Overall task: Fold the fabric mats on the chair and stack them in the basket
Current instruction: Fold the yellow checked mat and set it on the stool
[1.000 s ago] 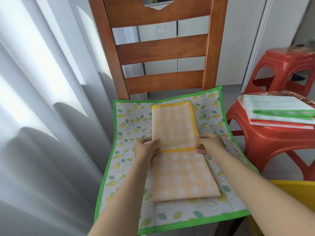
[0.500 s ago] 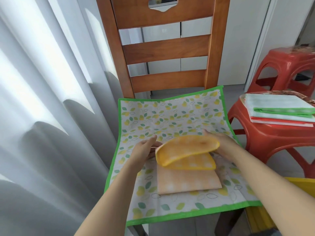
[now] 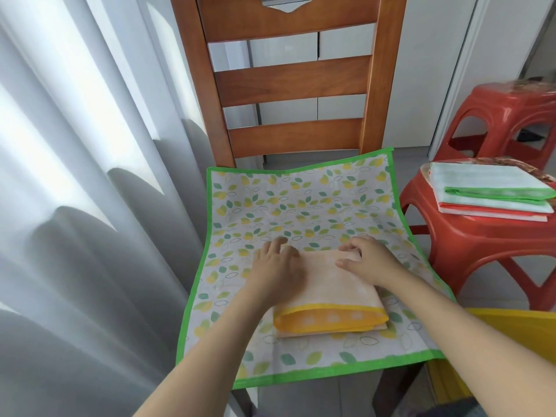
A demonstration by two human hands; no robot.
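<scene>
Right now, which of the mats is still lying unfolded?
The leaf-print mat with the green border, spread flat over the chair seat. The orange mat on it is folded, as are the mats stacked on the red stool.

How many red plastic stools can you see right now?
2. One red plastic stool stands right of the wooden chair, carrying a stack of folded mats. The second stool is behind it, partly cut off by the frame edge.

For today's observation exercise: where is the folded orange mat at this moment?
In the head view, the folded orange mat lies on the near half of the leaf-print mat spread over the chair seat, under the left hand and right hand.
</scene>
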